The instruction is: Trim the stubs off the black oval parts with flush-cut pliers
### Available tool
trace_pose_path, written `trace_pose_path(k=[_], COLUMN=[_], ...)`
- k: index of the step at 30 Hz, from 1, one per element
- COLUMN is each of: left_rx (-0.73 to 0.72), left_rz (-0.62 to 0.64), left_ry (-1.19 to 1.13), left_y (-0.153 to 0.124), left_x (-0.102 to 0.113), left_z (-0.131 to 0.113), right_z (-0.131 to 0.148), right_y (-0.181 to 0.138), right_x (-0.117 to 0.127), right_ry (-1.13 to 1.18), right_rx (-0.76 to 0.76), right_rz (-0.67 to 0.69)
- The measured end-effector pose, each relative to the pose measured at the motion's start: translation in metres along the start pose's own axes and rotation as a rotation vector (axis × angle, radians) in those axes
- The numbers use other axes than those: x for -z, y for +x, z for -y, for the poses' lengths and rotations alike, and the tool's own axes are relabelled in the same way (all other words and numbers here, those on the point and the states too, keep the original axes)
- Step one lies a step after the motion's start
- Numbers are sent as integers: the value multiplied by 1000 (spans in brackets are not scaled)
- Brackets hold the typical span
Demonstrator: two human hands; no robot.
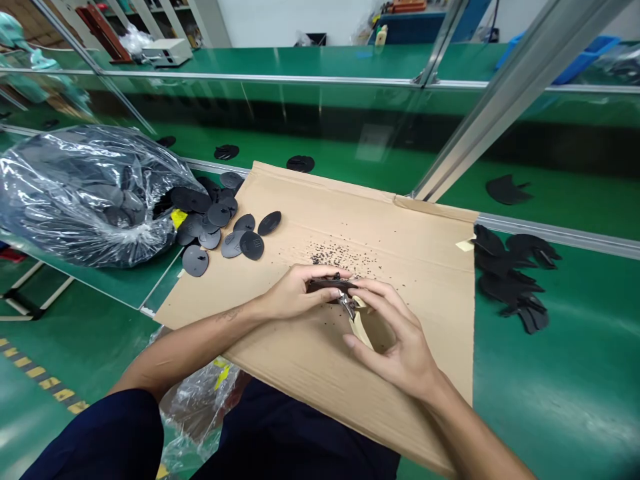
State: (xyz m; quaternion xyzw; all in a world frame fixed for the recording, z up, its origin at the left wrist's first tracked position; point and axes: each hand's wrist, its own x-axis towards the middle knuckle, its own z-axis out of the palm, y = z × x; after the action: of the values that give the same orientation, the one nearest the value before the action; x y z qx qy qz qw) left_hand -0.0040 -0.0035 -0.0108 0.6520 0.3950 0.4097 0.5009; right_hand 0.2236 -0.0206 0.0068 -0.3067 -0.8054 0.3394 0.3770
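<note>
Flat brown cardboard sheet (pixel 310 380) on the green tabletop (pixel 590 373). Left of sheet: clear plastic bag (pixel 75 193), mouth toward the sheet; heaped black oval discs (pixel 219 215) at the mouth, reaching onto the sheet's left edge. Mid-sheet: scattered small black crumbs (pixel 333 255), just behind the fingers (pixel 387 300). Thin black piece (pixel 327 285) between both hands; cream-handled metal pliers (pixel 346 304) in front of it. Right of sheet: piled curved black pieces (pixel 510 273). Behind sheet: straight silvery metal rail (pixel 560 233).
</note>
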Motion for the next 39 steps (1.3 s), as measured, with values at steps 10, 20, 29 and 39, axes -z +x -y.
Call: trace_pose_path(k=[10,20,29,39], left_rx=[-224,-416,-436,-526], left_rz=[-74,-22,31,79], left_ry=[208,364,390,401], left_y=[-1,0,-1,0], left_x=[-1,6,14,18], left_z=[-2,-3,-2,-2], right_z=[-1,1,-1,-2], right_y=[0,-2,-2,-3], right_x=[-2,-4,-6,-9], right_ry=[-11,-26,-39,-55], right_rx=[36,89,105,132], right_rz=[-5,32,54,62])
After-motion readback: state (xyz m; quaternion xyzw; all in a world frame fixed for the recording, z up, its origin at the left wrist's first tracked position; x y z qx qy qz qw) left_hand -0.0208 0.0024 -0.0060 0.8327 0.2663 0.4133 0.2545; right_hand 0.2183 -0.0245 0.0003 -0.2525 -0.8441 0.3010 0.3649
